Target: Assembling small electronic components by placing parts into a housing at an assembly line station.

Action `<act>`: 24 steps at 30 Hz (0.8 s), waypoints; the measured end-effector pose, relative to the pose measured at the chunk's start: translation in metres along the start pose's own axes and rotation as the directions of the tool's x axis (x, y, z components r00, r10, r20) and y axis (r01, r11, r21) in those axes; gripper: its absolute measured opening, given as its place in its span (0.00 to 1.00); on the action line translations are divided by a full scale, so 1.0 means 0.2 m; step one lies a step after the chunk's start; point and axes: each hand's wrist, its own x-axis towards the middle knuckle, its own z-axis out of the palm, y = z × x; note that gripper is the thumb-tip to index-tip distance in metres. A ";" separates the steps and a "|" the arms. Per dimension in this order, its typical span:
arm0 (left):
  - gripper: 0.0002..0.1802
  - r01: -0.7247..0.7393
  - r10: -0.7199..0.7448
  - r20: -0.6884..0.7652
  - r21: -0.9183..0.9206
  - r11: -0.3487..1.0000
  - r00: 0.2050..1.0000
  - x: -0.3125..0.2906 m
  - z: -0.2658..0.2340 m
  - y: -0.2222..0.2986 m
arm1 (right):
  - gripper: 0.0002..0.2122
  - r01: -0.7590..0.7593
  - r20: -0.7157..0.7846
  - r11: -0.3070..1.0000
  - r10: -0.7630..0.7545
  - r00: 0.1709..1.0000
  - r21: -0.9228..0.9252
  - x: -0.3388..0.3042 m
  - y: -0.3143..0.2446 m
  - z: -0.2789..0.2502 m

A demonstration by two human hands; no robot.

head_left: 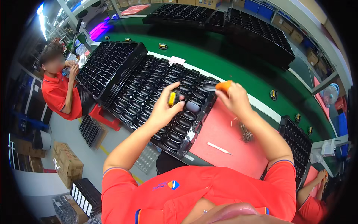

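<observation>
My left hand [164, 108] is partly curled, thumb and index finger apart, with a small yellow-and-black part [172, 98] held between them over the tray. My right hand [235, 100] is closed around an orange-handled tool [223, 86], to the right of the left hand and near the tray's right edge; the tool's working end is too small to make out, and I cannot tell whether it touches anything. The black tray [200, 125] lies under both tools of the work, its cells holding rows of glossy black oval pieces [179, 129]. A grey-blue oval piece [192, 107] sits just beside my left thumb, paler than its neighbours.

To the right of the tray spreads a pink mat [203, 140], bearing a white pen-like stick [219, 148] and, near my right forearm, a tangled clump of thin strands [245, 133]. Beyond the tray runs a green belt [209, 69], on which small yellow-and-black units [163, 46] stand well apart from one another. On the left, a stack of black trays [112, 69] adjoins my tray; past it is a co-worker in a red shirt [61, 95], both hands raised.
</observation>
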 end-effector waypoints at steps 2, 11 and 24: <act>0.32 -0.088 0.118 -0.115 0.234 0.968 0.986 -0.08 -0.16 -0.06 | 0.08 -0.164 -0.009 0.984 0.165 0.986 0.068 0.17 0.01 0.07; 0.27 -0.207 0.296 -0.133 0.453 0.867 0.946 -0.12 -0.47 -0.25 | 0.13 -0.434 -0.050 0.890 0.444 0.894 0.142 1.18 0.54 0.36; 0.27 -0.038 0.072 -0.126 0.259 0.965 0.989 -0.02 -0.60 -0.31 | 0.13 -0.535 -0.197 0.845 0.525 0.828 0.007 1.96 1.05 0.81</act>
